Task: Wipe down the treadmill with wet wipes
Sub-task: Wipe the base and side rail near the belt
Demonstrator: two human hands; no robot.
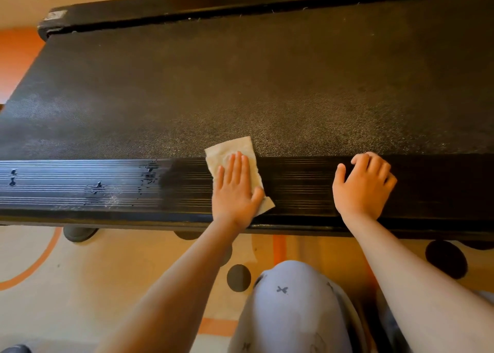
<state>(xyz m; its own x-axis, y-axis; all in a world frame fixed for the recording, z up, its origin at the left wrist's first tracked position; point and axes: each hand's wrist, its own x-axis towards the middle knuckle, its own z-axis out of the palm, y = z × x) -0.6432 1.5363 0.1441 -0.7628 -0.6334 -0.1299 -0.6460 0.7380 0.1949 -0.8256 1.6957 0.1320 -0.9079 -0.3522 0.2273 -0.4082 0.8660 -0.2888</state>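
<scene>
Nearest: one knee [294, 299] in pale patterned cloth, over the orange-marked floor [80, 272]. Next: the treadmill [320, 58], near side rail [80, 184], black and ribbed, beaded wet towards the left. On the rail: left hand [235, 189], fingers straight and together, pressed flat on the wet wipe [230, 148], which overlapped onto the belt [187, 98]. Right hand [365, 185] rested loosely curled, holding nothing. Wipe judged light, limp and tearable, best pinned under a flat palm. Farthest: far rail [240, 2].

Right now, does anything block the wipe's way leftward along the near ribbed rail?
Nothing visible does. Left of the beige wet wipe under the left hand, the black ribbed side rail carries only dust and droplets.
</scene>
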